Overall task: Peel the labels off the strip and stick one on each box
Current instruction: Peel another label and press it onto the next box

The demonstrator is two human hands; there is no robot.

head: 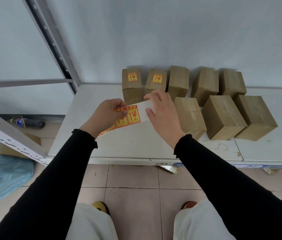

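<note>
White table (136, 146) marked "640"; both hands pinch label strip (133, 115).

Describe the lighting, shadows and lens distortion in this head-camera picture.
Head view: soft, even light; the boxes cast only faint shadows on the table; wide-angle bending bows the shelf post; no strong glare; labels on the strip stay legible.

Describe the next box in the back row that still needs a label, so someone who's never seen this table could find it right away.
On the white table, five cardboard boxes stand in a row along the wall. Counting from the left end, the first box and second box carry yellow-and-red labels; the third box is the first bare one. It stands right beside the second labelled box, its top plain brown with tape only.
</note>
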